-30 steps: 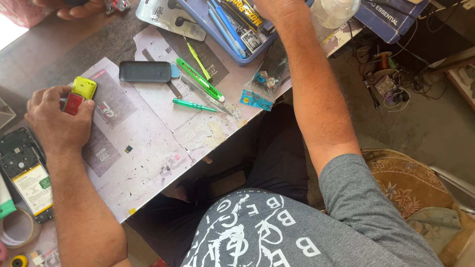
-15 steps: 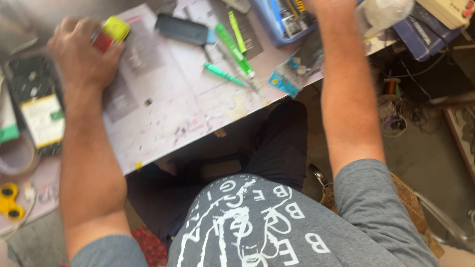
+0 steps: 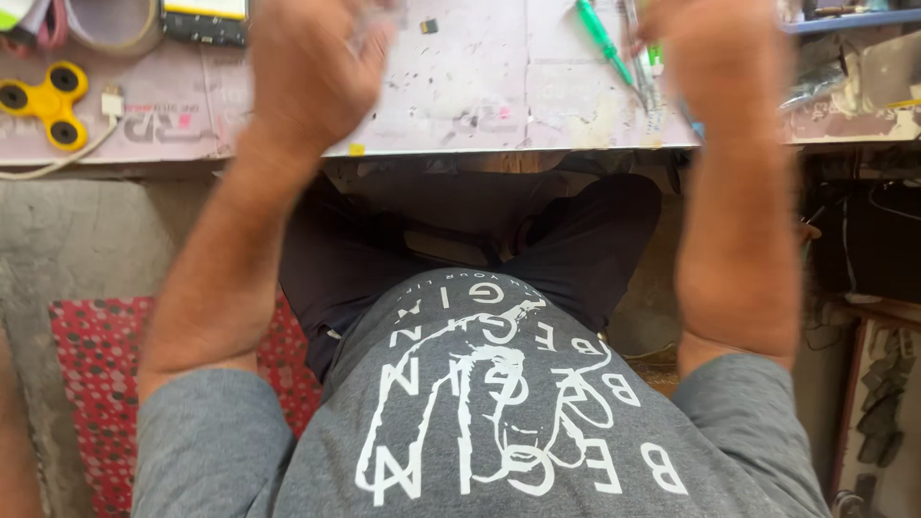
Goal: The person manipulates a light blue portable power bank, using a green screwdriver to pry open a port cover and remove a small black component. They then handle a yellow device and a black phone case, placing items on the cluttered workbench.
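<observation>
My left hand lies blurred on the pale work mat at the top left, its fingers cut off by the frame edge, so what it holds is hidden. My right hand is at the top right, also blurred, right beside a green screwdriver and other thin tools; its grip cannot be made out. Both forearms run down to my grey printed shirt.
A yellow fidget spinner, a white cable plug, a tape roll and a phone lie at the table's left. A blue tray edge sits top right. A red patterned cushion is under me.
The view has tilted down toward my lap and shirt. Both hands now sit at the top edge, and the yellow-and-red thing by my left hand is out of sight.
</observation>
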